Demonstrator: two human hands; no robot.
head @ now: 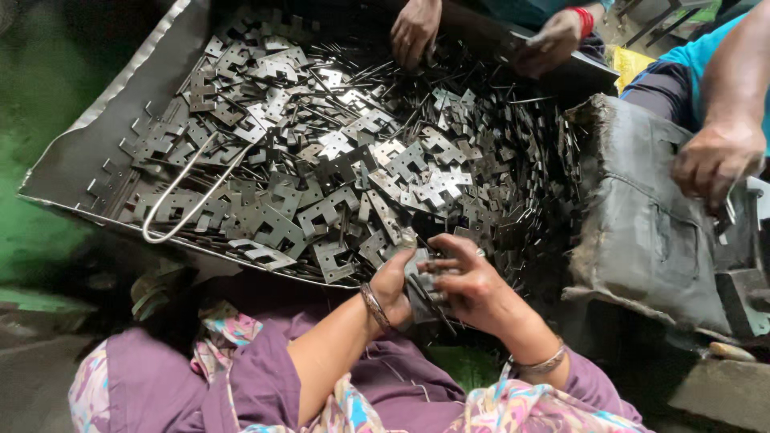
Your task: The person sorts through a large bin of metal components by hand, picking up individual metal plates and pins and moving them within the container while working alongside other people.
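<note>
Directly ahead I see a big sheet-metal tray (88,152) heaped with flat notched hinge plates (337,160) and thin pins, a bent wire loop (188,196) lying toward its left edge. At the tray's near edge my left hand (393,285) and right hand (473,285) sit close together, both clamped on one small hinge piece (419,281) between them.
</note>
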